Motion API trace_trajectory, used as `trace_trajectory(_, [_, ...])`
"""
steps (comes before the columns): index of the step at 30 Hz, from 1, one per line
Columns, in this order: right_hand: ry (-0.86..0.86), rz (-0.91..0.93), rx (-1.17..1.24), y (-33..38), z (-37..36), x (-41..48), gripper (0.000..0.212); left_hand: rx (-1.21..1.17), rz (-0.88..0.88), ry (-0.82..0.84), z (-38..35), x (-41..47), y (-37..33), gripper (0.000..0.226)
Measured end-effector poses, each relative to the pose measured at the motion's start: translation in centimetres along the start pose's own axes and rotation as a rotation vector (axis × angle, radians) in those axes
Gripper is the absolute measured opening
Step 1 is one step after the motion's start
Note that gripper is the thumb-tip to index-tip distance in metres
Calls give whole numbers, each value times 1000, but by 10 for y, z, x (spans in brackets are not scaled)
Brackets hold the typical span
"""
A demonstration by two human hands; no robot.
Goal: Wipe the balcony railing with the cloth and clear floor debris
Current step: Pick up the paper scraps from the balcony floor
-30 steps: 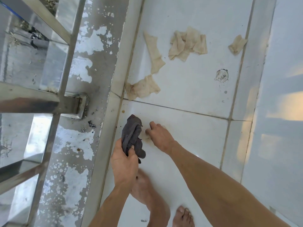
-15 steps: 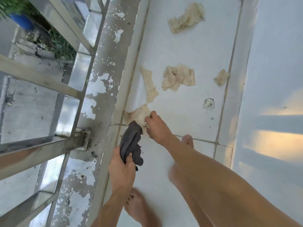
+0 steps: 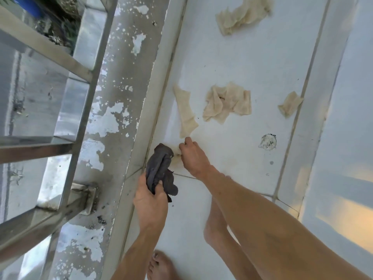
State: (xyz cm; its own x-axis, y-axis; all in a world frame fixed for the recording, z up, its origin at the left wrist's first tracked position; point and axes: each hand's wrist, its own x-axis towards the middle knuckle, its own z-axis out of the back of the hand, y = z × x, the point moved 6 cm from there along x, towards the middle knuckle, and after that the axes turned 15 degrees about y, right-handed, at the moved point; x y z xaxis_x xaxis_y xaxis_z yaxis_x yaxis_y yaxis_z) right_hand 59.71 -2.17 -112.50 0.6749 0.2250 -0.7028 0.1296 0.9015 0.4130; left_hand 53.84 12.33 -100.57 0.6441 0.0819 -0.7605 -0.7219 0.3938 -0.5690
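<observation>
My left hand [image 3: 150, 205] grips a bunched dark grey cloth [image 3: 161, 170] that sticks up out of my fist, held beside the kerb. My right hand [image 3: 194, 157] reaches down to the white floor tile and closes its fingers on a crumpled beige paper scrap [image 3: 175, 152] lying by the kerb; most of that scrap is hidden under the hand and behind the cloth. The steel balcony railing [image 3: 80, 102] runs along the left, bolted to a concrete ledge [image 3: 121, 83] with peeling paint.
More beige scraps lie on the tiles: a long strip [image 3: 185, 112], a folded pile [image 3: 228, 103], a small piece [image 3: 290, 104] and a large one [image 3: 242, 16] at the top. A round stain [image 3: 267, 142] marks the floor. My bare feet [image 3: 161, 265] stand below.
The view has moved forward along the balcony. My right hand travelled from bare tile to the nearest beige scrap and now closes on it. The left hand keeps holding the dark cloth.
</observation>
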Motion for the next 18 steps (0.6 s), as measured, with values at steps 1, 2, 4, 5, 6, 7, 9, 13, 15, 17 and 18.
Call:
trace_trajectory(1, [-26,-14,8,-5,13,5,31,-2,-8,6,-2,2,-6,28])
trace_trajectory(2, [-50,-27,18,-9,26,10,38,-3,-14,10,-3,4,-11,29])
trace_trajectory(4, [-89,-41,64,-16,53,24,56,-5,-28,8,-6,11,-22,28])
trace_trajectory(5, [-87,-49,93,-17,64,30,67,-7,-33,6,-7,15,-26,26])
trace_trajectory(6, [-69,-66,123,-21,70,37,75,-10,-38,2,-9,20,-29,26])
trace_trajectory(7, [-41,-88,143,-25,73,43,77,-13,-40,-1,-12,24,-31,26])
trace_trajectory(9, [-3,-114,106,-30,71,47,63,-27,-44,-3,-17,30,-34,28])
trace_trajectory(13, [58,-81,18,-35,54,33,29,-21,-35,-5,-29,29,-40,29])
trace_trajectory(15, [44,-112,44,-46,54,22,27,-28,-31,14,-35,25,-46,29])
trace_trajectory(17, [-20,-149,91,-60,68,12,25,-23,-40,26,-40,23,-56,29])
trace_trajectory(18, [-50,-164,106,-67,79,9,22,-16,-46,24,-43,23,-61,28])
